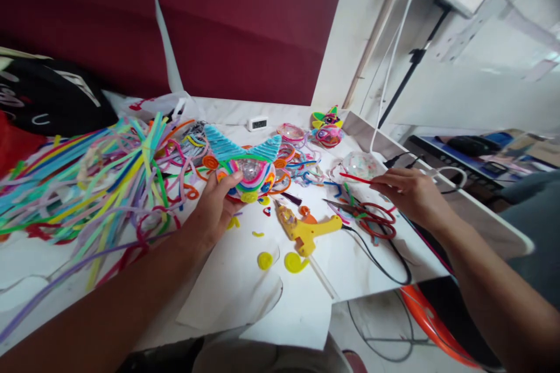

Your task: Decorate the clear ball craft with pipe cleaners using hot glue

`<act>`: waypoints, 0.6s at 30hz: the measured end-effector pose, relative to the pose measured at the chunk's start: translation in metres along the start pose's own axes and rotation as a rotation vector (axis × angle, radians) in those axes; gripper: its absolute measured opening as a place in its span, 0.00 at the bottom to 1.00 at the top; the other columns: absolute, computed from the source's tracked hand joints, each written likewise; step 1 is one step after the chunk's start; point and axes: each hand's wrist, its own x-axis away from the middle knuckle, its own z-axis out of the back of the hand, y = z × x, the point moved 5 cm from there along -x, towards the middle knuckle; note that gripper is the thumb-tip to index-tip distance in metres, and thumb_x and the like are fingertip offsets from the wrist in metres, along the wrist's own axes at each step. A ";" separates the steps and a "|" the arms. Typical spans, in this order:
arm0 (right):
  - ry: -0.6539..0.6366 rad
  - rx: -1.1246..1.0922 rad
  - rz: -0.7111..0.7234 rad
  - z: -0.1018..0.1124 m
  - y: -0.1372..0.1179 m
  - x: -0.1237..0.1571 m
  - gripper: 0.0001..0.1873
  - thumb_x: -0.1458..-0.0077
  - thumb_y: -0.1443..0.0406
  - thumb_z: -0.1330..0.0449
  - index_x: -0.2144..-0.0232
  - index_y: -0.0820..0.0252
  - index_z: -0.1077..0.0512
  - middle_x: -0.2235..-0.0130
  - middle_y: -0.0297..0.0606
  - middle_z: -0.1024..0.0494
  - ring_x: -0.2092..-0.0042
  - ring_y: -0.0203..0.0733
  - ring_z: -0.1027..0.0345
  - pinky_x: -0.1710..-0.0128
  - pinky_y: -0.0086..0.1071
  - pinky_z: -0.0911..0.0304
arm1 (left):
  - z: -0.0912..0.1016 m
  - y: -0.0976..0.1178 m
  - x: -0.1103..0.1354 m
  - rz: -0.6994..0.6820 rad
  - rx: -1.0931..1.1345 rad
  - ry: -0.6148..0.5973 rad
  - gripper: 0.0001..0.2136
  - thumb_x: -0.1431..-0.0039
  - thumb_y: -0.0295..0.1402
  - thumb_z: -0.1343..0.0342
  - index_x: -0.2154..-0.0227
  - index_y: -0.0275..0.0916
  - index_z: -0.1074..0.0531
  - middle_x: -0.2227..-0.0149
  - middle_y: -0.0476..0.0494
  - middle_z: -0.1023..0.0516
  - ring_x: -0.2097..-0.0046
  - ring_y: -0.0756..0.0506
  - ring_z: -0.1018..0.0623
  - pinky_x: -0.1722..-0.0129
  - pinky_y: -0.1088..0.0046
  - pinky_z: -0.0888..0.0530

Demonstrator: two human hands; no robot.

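Note:
My left hand (217, 205) is closed on a colourful pipe-cleaner craft (251, 170) with two blue pointed ears and a clear rounded middle, the thumb lying across its front. A red pipe cleaner (355, 178) is pinched in my right hand (409, 192), pointing left over the table. Below that hand lie red-handled scissors (377, 220). Between my hands a yellow glue gun (308, 230) rests on its side, a clear glue stick (322, 277) at its back end. Yellow coils (265, 260) lie in front of it.
A large heap of pipe cleaners (118, 180) covers the left of the table. At the back stand a small digital clock (258, 123) and another craft (327, 128). The glue gun's black cord (380, 268) loops at the right, near a low side panel (437, 192).

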 end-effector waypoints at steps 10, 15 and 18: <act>-0.160 -0.182 0.130 -0.027 -0.059 -0.001 0.14 0.34 0.67 0.44 0.51 0.61 0.21 0.55 0.47 0.18 0.54 0.46 0.22 0.53 0.38 0.28 | -0.003 0.003 0.005 0.019 -0.031 0.026 0.16 0.54 0.36 0.30 0.64 0.44 0.29 0.58 0.49 0.17 0.53 0.41 0.18 0.55 0.64 0.19; -0.348 -0.091 0.267 -0.042 -0.110 0.006 0.28 0.50 0.75 0.42 0.45 0.64 0.24 0.46 0.49 0.20 0.47 0.53 0.25 0.48 0.46 0.29 | -0.006 0.005 0.009 0.032 -0.043 0.026 0.18 0.54 0.36 0.30 0.63 0.42 0.30 0.58 0.47 0.17 0.52 0.40 0.18 0.56 0.64 0.19; -0.311 0.012 0.285 -0.053 -0.120 0.008 0.24 0.45 0.75 0.43 0.47 0.66 0.24 0.49 0.50 0.18 0.51 0.53 0.23 0.51 0.46 0.28 | -0.006 0.006 0.009 0.028 -0.049 0.036 0.19 0.56 0.36 0.29 0.62 0.41 0.30 0.58 0.46 0.17 0.52 0.40 0.18 0.56 0.63 0.19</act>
